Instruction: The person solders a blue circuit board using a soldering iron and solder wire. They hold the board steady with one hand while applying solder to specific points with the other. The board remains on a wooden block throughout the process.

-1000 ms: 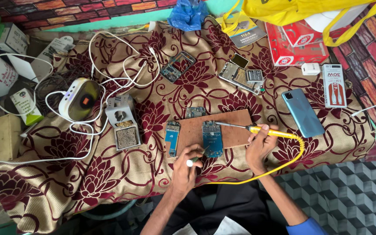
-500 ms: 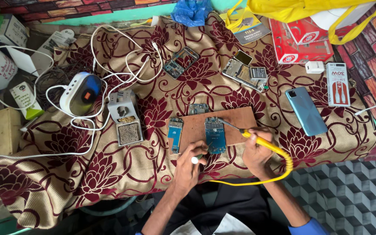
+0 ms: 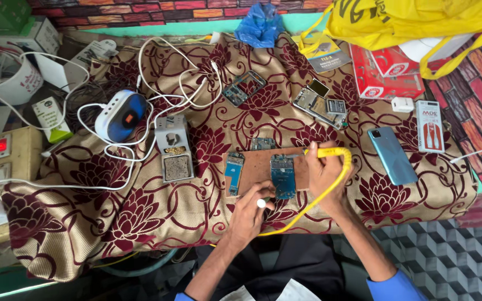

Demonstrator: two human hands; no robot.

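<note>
Two blue circuit boards (image 3: 283, 175) lie on one brown wooden board (image 3: 263, 167). The right hand (image 3: 323, 173) grips one yellow soldering iron (image 3: 330, 151). The left hand (image 3: 249, 214) pinches one small white-tipped tool (image 3: 261, 203).

Two circuit boards (image 3: 283, 175) lie on a wooden board (image 3: 263, 165), phone (image 3: 392, 155) to its right.

Your left hand (image 3: 250, 214) is curling below the wooden board (image 3: 259, 165); your right hand (image 3: 326, 177) is gripping at its right edge.
</note>
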